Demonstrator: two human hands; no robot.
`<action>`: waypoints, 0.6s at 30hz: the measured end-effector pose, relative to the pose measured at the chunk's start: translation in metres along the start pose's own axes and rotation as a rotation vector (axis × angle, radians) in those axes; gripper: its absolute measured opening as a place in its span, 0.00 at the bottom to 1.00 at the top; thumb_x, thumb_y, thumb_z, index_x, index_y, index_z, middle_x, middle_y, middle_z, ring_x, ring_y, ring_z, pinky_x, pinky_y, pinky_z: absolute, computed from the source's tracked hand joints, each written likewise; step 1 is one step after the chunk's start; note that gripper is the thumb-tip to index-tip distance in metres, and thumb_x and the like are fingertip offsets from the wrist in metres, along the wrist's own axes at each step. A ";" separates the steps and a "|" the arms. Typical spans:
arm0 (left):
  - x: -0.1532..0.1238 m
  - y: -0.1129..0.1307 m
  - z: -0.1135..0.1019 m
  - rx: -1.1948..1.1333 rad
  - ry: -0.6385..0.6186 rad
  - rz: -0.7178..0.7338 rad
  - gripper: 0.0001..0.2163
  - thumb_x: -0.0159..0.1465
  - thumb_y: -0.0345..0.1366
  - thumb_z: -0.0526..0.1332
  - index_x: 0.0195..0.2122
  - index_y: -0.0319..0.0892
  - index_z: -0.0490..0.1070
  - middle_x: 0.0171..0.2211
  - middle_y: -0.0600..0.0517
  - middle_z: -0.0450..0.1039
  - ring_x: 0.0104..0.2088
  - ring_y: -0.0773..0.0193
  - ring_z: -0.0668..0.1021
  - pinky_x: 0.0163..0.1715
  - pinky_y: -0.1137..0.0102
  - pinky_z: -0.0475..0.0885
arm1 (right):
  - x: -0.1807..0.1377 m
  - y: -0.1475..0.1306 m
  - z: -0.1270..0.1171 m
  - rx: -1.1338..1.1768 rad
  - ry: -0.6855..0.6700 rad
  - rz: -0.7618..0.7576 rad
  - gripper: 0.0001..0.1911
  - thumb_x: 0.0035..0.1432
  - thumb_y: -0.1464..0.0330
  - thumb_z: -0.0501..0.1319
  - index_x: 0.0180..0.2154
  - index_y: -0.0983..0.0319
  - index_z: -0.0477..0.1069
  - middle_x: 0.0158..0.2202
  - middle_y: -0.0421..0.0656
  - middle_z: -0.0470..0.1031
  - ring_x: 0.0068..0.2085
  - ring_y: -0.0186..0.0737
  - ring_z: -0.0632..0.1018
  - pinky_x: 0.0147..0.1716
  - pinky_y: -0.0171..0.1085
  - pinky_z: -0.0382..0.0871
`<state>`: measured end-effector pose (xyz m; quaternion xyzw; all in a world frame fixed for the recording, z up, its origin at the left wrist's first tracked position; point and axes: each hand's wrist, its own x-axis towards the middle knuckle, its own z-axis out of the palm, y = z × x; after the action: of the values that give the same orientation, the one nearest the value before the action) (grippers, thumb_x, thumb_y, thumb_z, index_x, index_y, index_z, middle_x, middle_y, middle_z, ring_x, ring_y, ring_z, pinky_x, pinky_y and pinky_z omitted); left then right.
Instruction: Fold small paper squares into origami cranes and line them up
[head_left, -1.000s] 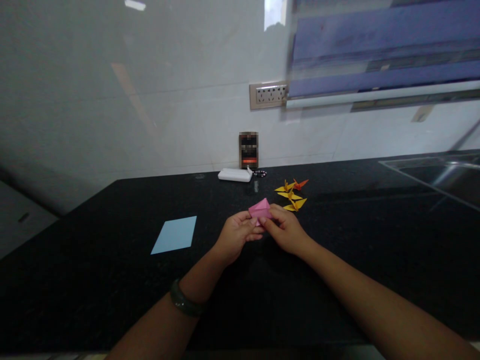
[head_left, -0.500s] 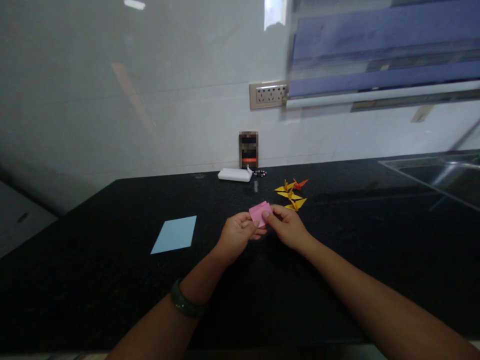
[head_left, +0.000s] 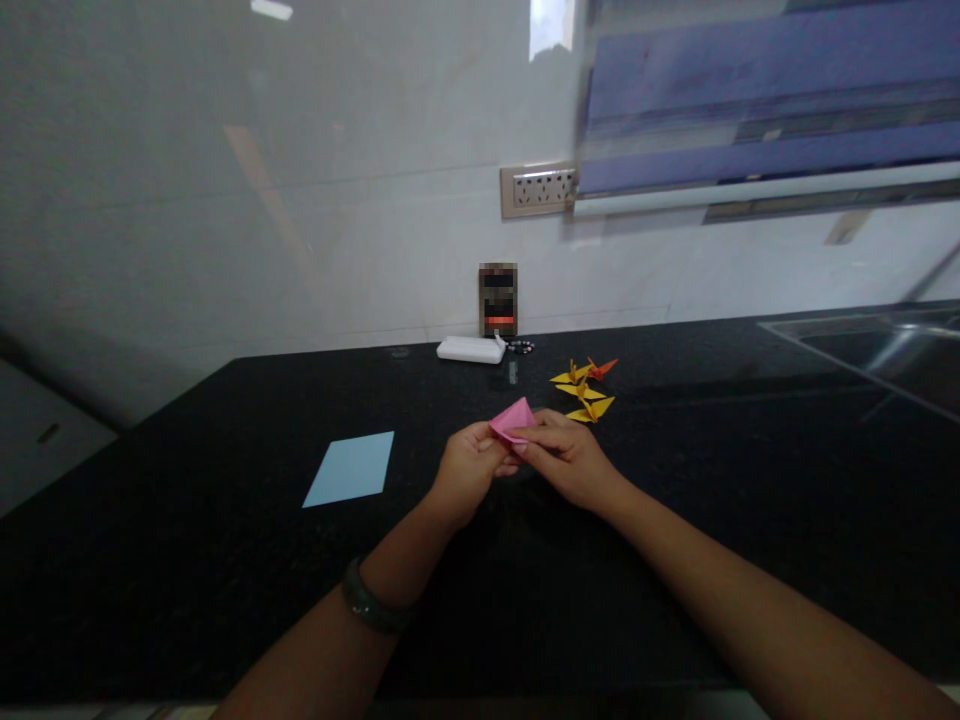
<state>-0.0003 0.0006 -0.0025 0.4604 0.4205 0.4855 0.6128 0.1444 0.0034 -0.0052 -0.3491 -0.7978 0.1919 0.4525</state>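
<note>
A small folded pink paper is held between both hands over the black countertop. My left hand pinches its left lower edge with curled fingers. My right hand grips its right side, thumb and fingers pressed together on the fold. The paper stands up as a small triangle above the fingertips. Just behind my right hand lie several yellow and orange folded paper cranes.
A flat light-blue paper square lies on the counter to the left. At the back wall stand a small dark box, a white flat device and a wall socket. A steel sink is at the far right.
The pink paper went from a wider triangle, to a flattened rectangle, to a small upright triangle. Both hands stayed in place, their fingers shifting on the folds.
</note>
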 end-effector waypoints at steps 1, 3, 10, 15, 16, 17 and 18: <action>0.000 0.000 0.000 -0.010 0.006 0.006 0.10 0.48 0.33 0.64 0.31 0.36 0.70 0.24 0.53 0.73 0.22 0.73 0.74 0.22 0.79 0.68 | -0.001 0.000 0.000 -0.043 -0.010 -0.032 0.12 0.54 0.69 0.55 0.40 0.59 0.73 0.30 0.43 0.68 0.32 0.34 0.70 0.31 0.34 0.63; 0.001 -0.002 -0.001 -0.025 0.025 0.011 0.09 0.47 0.33 0.64 0.31 0.37 0.70 0.24 0.54 0.73 0.22 0.73 0.73 0.21 0.79 0.68 | -0.002 0.000 -0.001 -0.116 -0.039 -0.077 0.14 0.54 0.69 0.55 0.43 0.58 0.71 0.34 0.44 0.68 0.36 0.36 0.69 0.34 0.36 0.63; 0.000 -0.001 -0.002 -0.127 -0.039 0.067 0.08 0.49 0.30 0.62 0.32 0.36 0.70 0.27 0.51 0.74 0.26 0.70 0.75 0.26 0.77 0.69 | -0.003 -0.008 -0.006 -0.145 -0.107 -0.093 0.19 0.52 0.64 0.57 0.47 0.60 0.68 0.38 0.46 0.67 0.40 0.39 0.68 0.38 0.38 0.63; -0.001 0.004 -0.002 -0.232 -0.044 -0.018 0.07 0.52 0.33 0.59 0.30 0.35 0.70 0.25 0.49 0.74 0.24 0.67 0.75 0.24 0.73 0.71 | -0.001 -0.010 -0.004 -0.037 -0.039 -0.010 0.16 0.59 0.69 0.47 0.40 0.60 0.73 0.33 0.44 0.67 0.36 0.36 0.69 0.35 0.36 0.63; -0.001 0.004 -0.002 -0.260 -0.032 -0.030 0.07 0.53 0.34 0.59 0.29 0.35 0.69 0.24 0.49 0.74 0.23 0.66 0.75 0.23 0.72 0.71 | -0.001 -0.009 -0.004 -0.030 -0.025 0.004 0.16 0.59 0.69 0.48 0.38 0.60 0.73 0.32 0.43 0.67 0.35 0.35 0.69 0.34 0.36 0.63; -0.001 0.004 -0.002 -0.279 -0.024 -0.035 0.08 0.53 0.36 0.58 0.29 0.36 0.69 0.23 0.49 0.73 0.22 0.66 0.75 0.22 0.71 0.71 | -0.001 -0.009 -0.003 -0.028 -0.013 0.010 0.15 0.58 0.69 0.49 0.38 0.61 0.73 0.32 0.43 0.66 0.35 0.35 0.69 0.34 0.35 0.63; -0.001 0.003 -0.002 -0.283 -0.023 -0.031 0.09 0.54 0.38 0.58 0.29 0.36 0.69 0.23 0.49 0.73 0.22 0.66 0.75 0.22 0.72 0.71 | -0.001 -0.008 -0.002 -0.028 -0.005 0.008 0.14 0.57 0.69 0.50 0.39 0.61 0.73 0.31 0.43 0.66 0.34 0.36 0.69 0.33 0.35 0.63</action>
<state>-0.0031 0.0007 0.0002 0.3685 0.3477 0.5252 0.6837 0.1437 -0.0027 0.0004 -0.3580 -0.8002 0.1835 0.4448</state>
